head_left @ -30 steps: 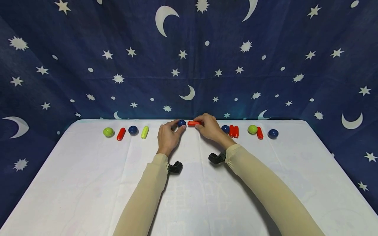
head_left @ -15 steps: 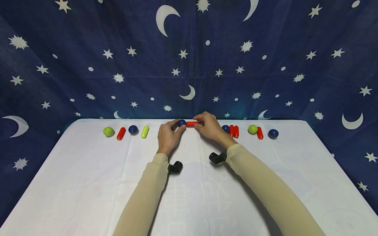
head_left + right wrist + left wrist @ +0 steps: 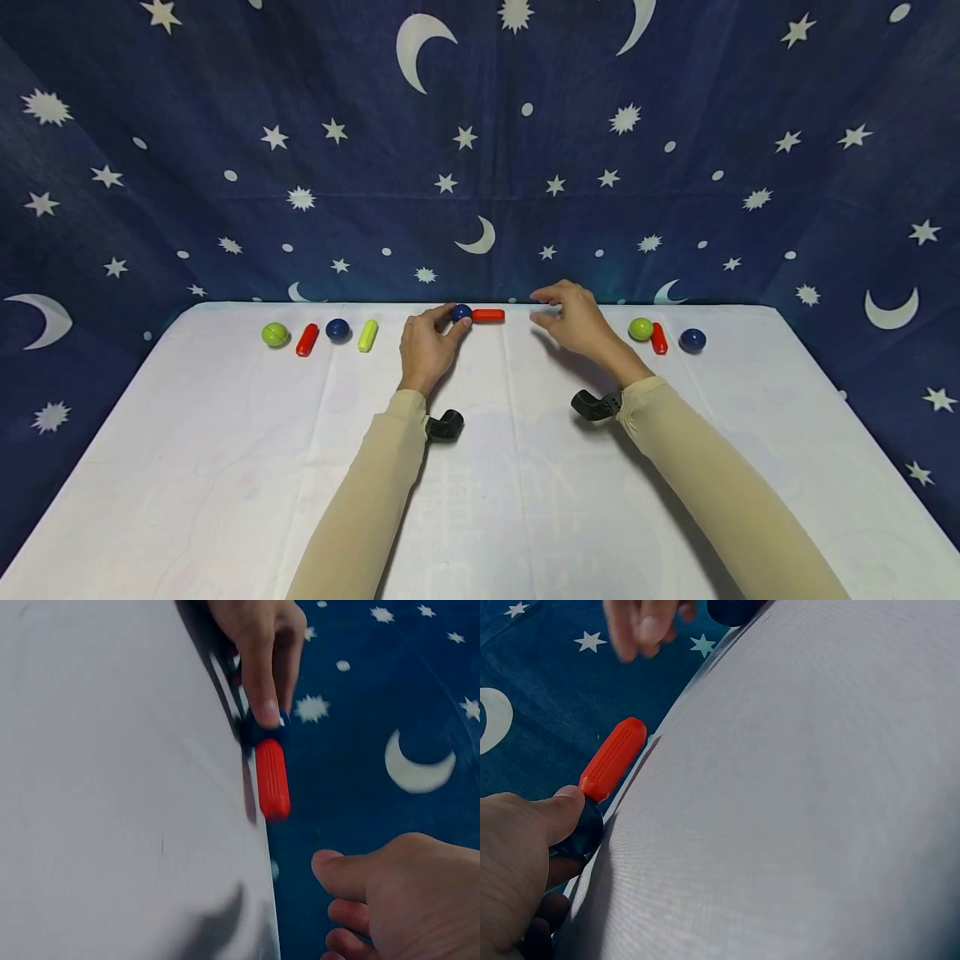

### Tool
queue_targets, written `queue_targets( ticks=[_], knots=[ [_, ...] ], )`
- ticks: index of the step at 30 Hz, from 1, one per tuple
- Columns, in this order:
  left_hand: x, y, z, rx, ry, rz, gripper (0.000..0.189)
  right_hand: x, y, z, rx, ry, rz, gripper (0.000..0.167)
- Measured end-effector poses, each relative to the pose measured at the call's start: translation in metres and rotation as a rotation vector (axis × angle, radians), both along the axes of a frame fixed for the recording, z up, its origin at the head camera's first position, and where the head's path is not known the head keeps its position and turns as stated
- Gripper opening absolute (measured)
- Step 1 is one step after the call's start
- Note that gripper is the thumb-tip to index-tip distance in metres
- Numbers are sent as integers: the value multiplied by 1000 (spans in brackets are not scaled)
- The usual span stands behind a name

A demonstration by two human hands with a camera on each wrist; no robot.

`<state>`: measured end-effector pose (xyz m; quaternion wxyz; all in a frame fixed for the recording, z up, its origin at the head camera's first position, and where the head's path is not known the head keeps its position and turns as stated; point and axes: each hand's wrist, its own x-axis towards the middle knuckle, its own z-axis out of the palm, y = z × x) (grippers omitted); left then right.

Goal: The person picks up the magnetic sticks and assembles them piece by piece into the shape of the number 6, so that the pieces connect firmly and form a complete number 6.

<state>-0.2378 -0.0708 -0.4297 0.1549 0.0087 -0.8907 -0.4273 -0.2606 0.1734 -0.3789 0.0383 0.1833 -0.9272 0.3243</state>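
My left hand (image 3: pixel 427 352) pinches a dark blue ball (image 3: pixel 461 312) between thumb and fingers near the table's back edge. Against the ball's right side lies a ridged red rod (image 3: pixel 489 316), end-on to it; the left wrist view shows the same rod (image 3: pixel 613 759) touching the ball (image 3: pixel 587 831) beside my thumb. To the right of the rod, my right hand (image 3: pixel 581 321) hovers with thumb and fingers spread, holding nothing. In the right wrist view a gap separates that hand (image 3: pixel 412 892) from the rod (image 3: pixel 273 780).
Along the back left are a green ball (image 3: pixel 275 335), a red rod (image 3: pixel 307 340), a blue ball (image 3: pixel 338 330) and a yellow-green rod (image 3: pixel 367 336). At right are a green ball (image 3: pixel 641 329), a red rod (image 3: pixel 659 338) and a blue ball (image 3: pixel 692 340). A starry curtain (image 3: pixel 480 167) hangs behind.
My right hand brought the red rod leftward against the blue ball, let go and moved right. It now hides a blue ball and two red rods seen earlier. The left hand stayed put.
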Motion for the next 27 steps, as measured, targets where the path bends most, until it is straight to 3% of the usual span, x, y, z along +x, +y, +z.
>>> queue_targets(
  ticks=[5, 14, 21, 27],
  knots=[
    [0, 0, 0, 1, 1, -3, 42, 6, 26, -3, 30, 33, -15, 40],
    [0, 1, 0, 7, 2, -8, 42, 15, 51, -11, 68, 11, -15, 49],
    [0, 1, 1, 17, -12, -9, 42, 18, 50, -14, 95, -6, -47, 45],
    [0, 1, 1, 12, -3, -8, 41, 15, 32, -13, 10, 8, -72, 43]
  ],
)
